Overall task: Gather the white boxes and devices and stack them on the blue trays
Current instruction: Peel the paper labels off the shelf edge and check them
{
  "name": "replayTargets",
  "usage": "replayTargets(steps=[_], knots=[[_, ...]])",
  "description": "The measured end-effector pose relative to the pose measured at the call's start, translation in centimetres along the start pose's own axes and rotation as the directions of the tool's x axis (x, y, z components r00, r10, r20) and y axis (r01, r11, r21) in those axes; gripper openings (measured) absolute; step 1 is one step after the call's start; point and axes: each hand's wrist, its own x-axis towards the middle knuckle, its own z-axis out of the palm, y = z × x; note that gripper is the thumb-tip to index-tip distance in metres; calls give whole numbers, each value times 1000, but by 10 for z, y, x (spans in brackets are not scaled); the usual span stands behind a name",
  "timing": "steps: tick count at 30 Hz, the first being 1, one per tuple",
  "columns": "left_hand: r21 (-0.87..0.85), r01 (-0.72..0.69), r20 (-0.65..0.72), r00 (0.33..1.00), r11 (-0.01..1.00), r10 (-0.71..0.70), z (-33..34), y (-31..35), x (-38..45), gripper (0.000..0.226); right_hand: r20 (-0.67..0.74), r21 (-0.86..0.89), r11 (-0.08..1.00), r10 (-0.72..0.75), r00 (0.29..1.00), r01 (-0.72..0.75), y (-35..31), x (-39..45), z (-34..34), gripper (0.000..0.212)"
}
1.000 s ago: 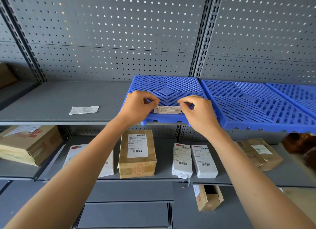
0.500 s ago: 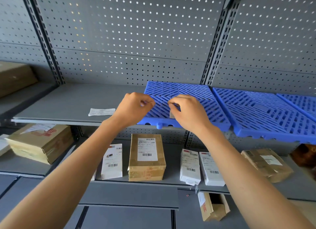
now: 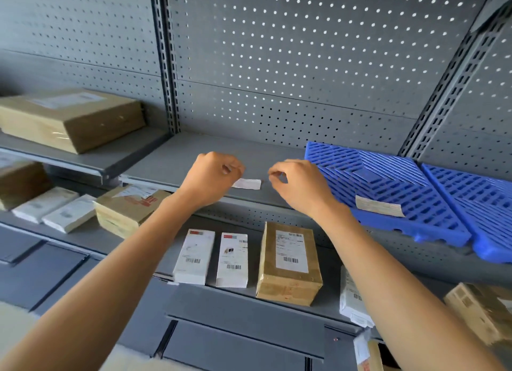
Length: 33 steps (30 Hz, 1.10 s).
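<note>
Two blue slatted trays (image 3: 388,182) (image 3: 471,204) lie side by side on the upper grey shelf at right, the left one carrying a paper label (image 3: 378,205) near its front edge. My left hand (image 3: 213,173) hovers over the bare shelf with curled fingers, its fingertips covering the left end of a small white paper slip (image 3: 248,183) that lies flat. My right hand (image 3: 293,182) is just right of the slip, thumb and forefinger pinched together on nothing. Two white boxes (image 3: 194,257) (image 3: 232,259) stand on the shelf below.
A brown taped parcel (image 3: 289,262) sits right of the white boxes, with more white packages (image 3: 353,298) beyond it. Further brown parcels (image 3: 69,118) (image 3: 127,209) and white boxes (image 3: 55,212) fill the left shelves. Perforated grey panels back the shelving.
Both hands left the front of the blue tray, leaving the label lying on it, and moved left to the paper slip. The view swung left.
</note>
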Motion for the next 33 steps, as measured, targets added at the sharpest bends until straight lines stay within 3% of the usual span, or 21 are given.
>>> replayTargets(steps=[9, 14, 20, 33], knots=[[31, 22, 47, 999, 999, -23, -8, -50, 4, 19, 191, -102, 992, 91, 977, -72, -24, 25, 35, 23], [70, 46, 61, 997, 996, -51, 2, -59, 9, 16, 197, -125, 987, 129, 972, -105, -21, 29, 43, 28], [203, -16, 86, 996, 979, -1, 14, -61, 14, 31, 231, -133, 981, 172, 958, -144, -16, 30, 49, 30], [178, -62, 106, 993, 982, 43, 24, -68, 18, 33, 220, -87, 976, 213, 952, -198, -12, 31, 56, 35]])
